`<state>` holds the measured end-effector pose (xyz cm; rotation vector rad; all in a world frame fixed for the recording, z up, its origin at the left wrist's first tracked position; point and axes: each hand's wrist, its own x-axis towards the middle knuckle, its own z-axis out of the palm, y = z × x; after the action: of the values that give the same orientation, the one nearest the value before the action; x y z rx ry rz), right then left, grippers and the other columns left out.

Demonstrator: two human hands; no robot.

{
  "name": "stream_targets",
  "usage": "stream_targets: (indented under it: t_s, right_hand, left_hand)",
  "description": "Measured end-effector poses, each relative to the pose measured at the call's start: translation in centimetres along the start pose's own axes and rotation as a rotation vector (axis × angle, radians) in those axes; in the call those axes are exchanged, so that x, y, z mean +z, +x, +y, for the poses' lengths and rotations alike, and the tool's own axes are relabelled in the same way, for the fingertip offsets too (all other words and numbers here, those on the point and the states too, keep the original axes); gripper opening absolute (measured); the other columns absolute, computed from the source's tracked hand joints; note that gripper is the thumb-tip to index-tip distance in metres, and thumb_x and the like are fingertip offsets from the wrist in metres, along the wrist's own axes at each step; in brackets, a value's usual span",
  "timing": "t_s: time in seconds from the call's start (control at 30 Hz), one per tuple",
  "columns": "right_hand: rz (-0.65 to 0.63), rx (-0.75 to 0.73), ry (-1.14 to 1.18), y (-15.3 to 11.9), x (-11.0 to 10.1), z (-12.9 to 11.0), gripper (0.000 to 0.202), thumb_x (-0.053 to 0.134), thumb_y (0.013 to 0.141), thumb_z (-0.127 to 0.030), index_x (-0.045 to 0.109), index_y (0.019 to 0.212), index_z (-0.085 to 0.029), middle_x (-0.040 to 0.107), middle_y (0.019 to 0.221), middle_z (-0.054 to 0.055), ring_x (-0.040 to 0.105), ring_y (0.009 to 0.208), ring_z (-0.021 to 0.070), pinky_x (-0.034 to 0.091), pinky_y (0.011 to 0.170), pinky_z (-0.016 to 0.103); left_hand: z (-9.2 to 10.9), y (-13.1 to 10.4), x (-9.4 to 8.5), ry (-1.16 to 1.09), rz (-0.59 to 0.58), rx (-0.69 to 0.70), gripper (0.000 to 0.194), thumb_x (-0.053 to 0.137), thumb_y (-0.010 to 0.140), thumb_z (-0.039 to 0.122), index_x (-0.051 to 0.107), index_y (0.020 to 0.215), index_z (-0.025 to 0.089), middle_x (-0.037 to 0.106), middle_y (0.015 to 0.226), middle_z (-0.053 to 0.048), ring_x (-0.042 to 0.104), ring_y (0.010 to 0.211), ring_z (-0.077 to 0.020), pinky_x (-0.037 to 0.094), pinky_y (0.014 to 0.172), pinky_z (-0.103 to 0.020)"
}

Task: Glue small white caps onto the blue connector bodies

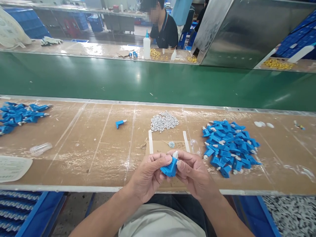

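Observation:
A blue plastic part (170,168) with a white tip pointing up is held over the brown work table (98,164), near its front edge. My left hand (150,176) grips its left side, thumb on top. From the right, the fingers of my right hand (194,171) close on the same part near the white tip. Beyond my hands lies a heap of small grey pieces (164,121). To the right is a large pile of similar blue parts (229,144); a single blue part (120,123) lies left of the grey heap.
More blue parts (21,115) lie at the far left, behind a clear plastic tube (41,149) and a paper sheet (13,168). A green conveyor belt (123,79) runs behind the table. Across it, a person (165,31) sits by a white bottle (146,47).

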<state>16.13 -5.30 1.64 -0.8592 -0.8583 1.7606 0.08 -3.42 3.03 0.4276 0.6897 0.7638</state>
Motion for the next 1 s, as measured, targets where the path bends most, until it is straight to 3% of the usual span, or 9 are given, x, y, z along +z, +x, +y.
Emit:
stream_targets:
  t_s: [0.1,0.27,0.43,0.5,0.83,1.0]
  right_hand:
    - [0.025,-0.012,0.021,-0.1,0.3,0.3,0.031,0.076,0.082,-0.044,0.073,0.097,-0.017,0.05,0.07,0.0,0.036,0.057,0.0099,0.03,0.047,0.021]
    - [0.044,-0.03,0.069,-0.4,0.3,1.0,0.026,0.075,0.084,-0.041,0.072,0.097,-0.018,0.05,0.069,-0.001,0.034,0.054,0.0082,0.026,0.046,0.02]
    - [-0.033,-0.02,0.093,-0.6,-0.2,0.2,0.045,0.068,0.086,-0.057,0.073,0.109,-0.018,0.046,0.06,-0.003,0.031,0.05,0.0084,0.03,0.045,0.02]
    - [-0.035,-0.016,0.057,-0.7,-0.3,-0.4,0.043,0.064,0.089,-0.054,0.073,0.11,-0.017,0.046,0.061,-0.002,0.034,0.052,0.0096,0.033,0.048,0.02]
    - [0.001,0.013,-0.036,-0.5,-0.7,-1.0,0.038,0.064,0.091,-0.049,0.075,0.11,-0.017,0.041,0.061,-0.003,0.036,0.058,0.012,0.035,0.053,0.023]
    - [0.034,0.005,-0.097,-0.4,-0.9,-0.8,0.042,0.068,0.087,-0.051,0.074,0.112,-0.017,0.047,0.062,-0.002,0.036,0.054,0.0103,0.032,0.049,0.022]
  left_hand:
    - [-0.3,0.0,-0.1,0.042,0.022,0.027,0.027,0.076,0.081,0.03,0.063,0.069,0.011,0.054,0.061,0.001,0.047,0.052,-0.0035,0.041,0.049,-0.013]
    - [-0.5,0.0,0.0,0.048,0.028,0.041,0.025,0.077,0.081,0.029,0.064,0.068,0.012,0.055,0.059,0.002,0.049,0.051,-0.0043,0.041,0.049,-0.014]
    - [-0.3,-0.3,0.1,-0.022,-0.096,0.01,0.026,0.075,0.082,0.032,0.068,0.072,0.01,0.064,0.068,-0.004,0.055,0.054,-0.0067,0.046,0.051,-0.016]
    - [-0.3,-0.4,-0.1,-0.033,-0.124,-0.012,0.026,0.076,0.081,0.033,0.07,0.076,0.008,0.066,0.071,-0.006,0.058,0.057,-0.008,0.048,0.054,-0.016]
    - [-0.6,0.1,-0.2,-0.076,-0.081,-0.056,0.025,0.076,0.081,0.032,0.07,0.076,0.008,0.067,0.072,-0.008,0.059,0.059,-0.0079,0.049,0.056,-0.014]
    - [-0.5,0.5,-0.4,-0.06,-0.046,-0.053,0.028,0.079,0.077,0.034,0.072,0.08,0.007,0.065,0.073,-0.007,0.058,0.06,-0.0088,0.05,0.057,-0.016]
